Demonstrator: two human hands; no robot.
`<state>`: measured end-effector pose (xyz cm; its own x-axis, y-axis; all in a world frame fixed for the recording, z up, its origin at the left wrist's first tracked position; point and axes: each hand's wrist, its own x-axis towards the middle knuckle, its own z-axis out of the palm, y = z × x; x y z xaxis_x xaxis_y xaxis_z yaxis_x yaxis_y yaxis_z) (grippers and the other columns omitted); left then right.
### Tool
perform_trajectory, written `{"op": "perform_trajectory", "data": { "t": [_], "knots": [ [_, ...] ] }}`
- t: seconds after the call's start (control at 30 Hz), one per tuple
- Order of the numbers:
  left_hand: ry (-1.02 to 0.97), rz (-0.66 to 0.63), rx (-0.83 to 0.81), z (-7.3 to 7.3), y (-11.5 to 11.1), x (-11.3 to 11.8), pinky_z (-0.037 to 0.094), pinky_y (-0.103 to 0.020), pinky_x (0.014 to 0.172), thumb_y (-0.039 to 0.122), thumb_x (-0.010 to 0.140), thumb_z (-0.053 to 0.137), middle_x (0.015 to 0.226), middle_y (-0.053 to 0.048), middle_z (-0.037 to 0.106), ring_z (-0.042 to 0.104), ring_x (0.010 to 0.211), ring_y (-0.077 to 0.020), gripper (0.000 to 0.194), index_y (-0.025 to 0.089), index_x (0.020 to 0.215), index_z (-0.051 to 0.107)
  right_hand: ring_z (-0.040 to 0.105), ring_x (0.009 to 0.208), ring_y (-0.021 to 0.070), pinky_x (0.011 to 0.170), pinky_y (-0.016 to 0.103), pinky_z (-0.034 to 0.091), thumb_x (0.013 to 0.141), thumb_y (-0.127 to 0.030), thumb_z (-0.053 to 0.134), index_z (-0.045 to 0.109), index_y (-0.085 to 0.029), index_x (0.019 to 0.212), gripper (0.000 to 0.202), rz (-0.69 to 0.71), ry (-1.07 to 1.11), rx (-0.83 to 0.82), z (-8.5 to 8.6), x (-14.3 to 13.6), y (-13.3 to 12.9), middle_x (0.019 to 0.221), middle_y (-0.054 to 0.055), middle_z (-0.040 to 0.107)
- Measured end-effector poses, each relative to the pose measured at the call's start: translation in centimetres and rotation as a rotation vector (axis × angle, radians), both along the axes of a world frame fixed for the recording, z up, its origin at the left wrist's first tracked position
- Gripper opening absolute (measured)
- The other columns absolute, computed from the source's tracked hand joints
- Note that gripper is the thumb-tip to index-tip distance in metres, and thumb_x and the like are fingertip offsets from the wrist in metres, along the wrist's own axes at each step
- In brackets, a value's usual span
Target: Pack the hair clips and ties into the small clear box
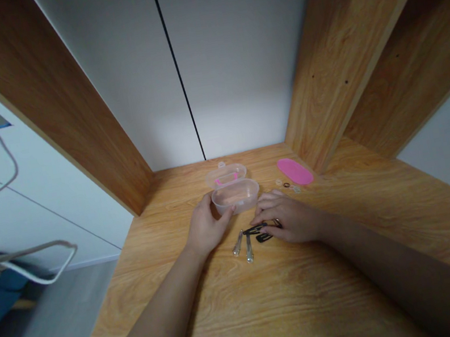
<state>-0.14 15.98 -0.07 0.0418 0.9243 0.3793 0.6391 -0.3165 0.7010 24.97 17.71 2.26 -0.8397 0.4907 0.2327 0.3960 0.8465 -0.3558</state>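
A clear oval plastic box (236, 200) sits on the wooden tabletop with its hinged lid (226, 176) tipped back behind it. My left hand (207, 226) grips the box's left side, thumb at the front. Just in front of the box, my right hand (285, 216) has its thumb and fingers closed around black snap hair clips (256, 229), which still lie at the table surface and are partly hidden by the fingers. Two silver metal hair clips (249, 249) lie to the left of them. Inside, the box shows no contents that I can make out.
A pink oval piece (295, 171) lies at the back right, with several small hair ties (287, 185) beside it. Wooden panels (321, 72) rise at both sides, and a white wall (227, 76) stands behind. A white cable (12, 164) hangs at the left.
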Motion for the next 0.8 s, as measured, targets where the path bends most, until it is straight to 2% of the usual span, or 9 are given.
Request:
{"op": "perform_trajectory", "data": {
  "t": [0.17,0.27,0.43,0.53,0.63,0.73,0.8],
  "knots": [
    [-0.001,-0.011,0.006,0.06,-0.04,0.02,0.053,-0.042,0.100,0.039,0.088,0.068,0.124,-0.010,0.070,0.068,0.113,-0.0266,0.045,0.020,0.127,0.057,0.059,0.098,0.0240,0.089,0.042,0.042,0.094,-0.023,0.061,0.074,-0.023,0.108,0.019,-0.003,0.069,-0.018,-0.15,-0.24,-0.12,0.098,0.007,0.069],
    [0.004,-0.008,0.009,0.02,-0.05,-0.01,0.052,-0.042,0.101,0.039,0.087,0.068,0.124,-0.010,0.070,0.067,0.113,-0.0264,0.046,0.019,0.127,0.057,0.060,0.097,0.0223,0.089,0.041,0.045,0.098,-0.022,0.054,0.072,-0.022,0.103,0.019,-0.001,0.192,-0.055,-0.20,-0.18,-0.02,0.097,0.007,0.068],
    [0.018,0.009,0.010,-0.03,0.02,-0.02,0.053,-0.043,0.100,0.041,0.087,0.069,0.124,-0.011,0.070,0.068,0.113,-0.0270,0.048,0.019,0.128,0.057,0.063,0.100,0.0205,0.088,0.037,0.050,0.102,-0.021,0.044,0.069,-0.022,0.111,0.027,-0.038,0.325,-0.110,-0.36,-0.09,0.01,0.103,0.009,0.069],
    [0.016,0.001,0.008,0.05,0.01,0.02,0.053,-0.043,0.100,0.040,0.087,0.068,0.124,-0.011,0.070,0.068,0.112,-0.0268,0.047,0.020,0.128,0.057,0.065,0.089,0.0187,0.080,0.033,0.053,0.100,-0.027,0.051,0.067,-0.021,0.116,0.023,-0.126,0.391,-0.178,-0.50,-0.16,-0.16,0.097,0.007,0.070],
    [0.019,0.000,0.002,0.12,-0.02,0.04,0.054,-0.042,0.099,0.039,0.087,0.068,0.124,-0.010,0.070,0.068,0.112,-0.0268,0.046,0.020,0.128,0.057,0.064,0.073,0.0161,0.068,0.029,0.053,0.092,-0.033,0.064,0.069,-0.020,0.108,0.020,-0.227,0.467,-0.248,-0.63,-0.15,-0.19,0.085,0.004,0.072],
    [0.029,0.011,0.003,0.12,-0.06,0.03,0.054,-0.042,0.099,0.039,0.087,0.069,0.124,-0.010,0.070,0.068,0.113,-0.0272,0.046,0.020,0.127,0.057,0.064,0.068,0.0152,0.065,0.029,0.052,0.090,-0.034,0.068,0.074,-0.020,0.096,0.016,-0.191,0.468,-0.255,-0.68,0.03,0.00,0.082,0.004,0.073],
    [0.031,0.014,0.005,0.10,-0.08,0.02,0.054,-0.042,0.099,0.040,0.087,0.069,0.125,-0.011,0.070,0.068,0.113,-0.0273,0.046,0.020,0.127,0.057,0.064,0.069,0.0155,0.066,0.029,0.052,0.090,-0.033,0.067,0.076,-0.021,0.096,0.016,-0.150,0.456,-0.255,-0.63,0.12,0.12,0.085,0.005,0.075]
  ]
}}
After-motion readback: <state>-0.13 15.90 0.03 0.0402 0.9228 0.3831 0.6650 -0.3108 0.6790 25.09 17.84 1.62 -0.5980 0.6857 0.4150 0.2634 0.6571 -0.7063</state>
